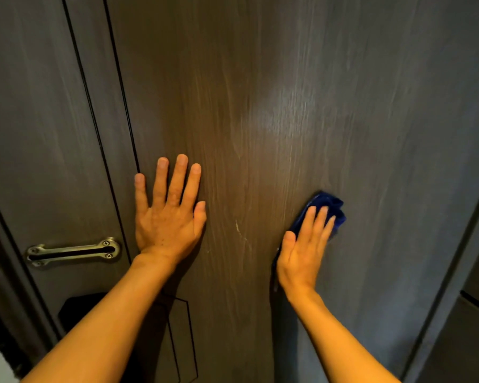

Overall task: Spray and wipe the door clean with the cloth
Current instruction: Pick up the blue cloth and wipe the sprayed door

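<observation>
A dark wood-grain door point(260, 106) fills the view, with a pale sheen in its upper middle and a light scratch mark between my hands. My left hand point(168, 214) lies flat on the door with fingers spread, holding nothing. My right hand point(304, 244) presses a blue cloth point(331, 204) against the door, right of centre; the cloth shows above the fingertips and along the hand's left edge. No spray bottle is in view.
A metal swing-bar guard latch point(72, 251) sits on the left panel of the door, with a black lock body point(78, 308) below it, partly behind my left forearm. The door frame point(454, 272) runs down the right side.
</observation>
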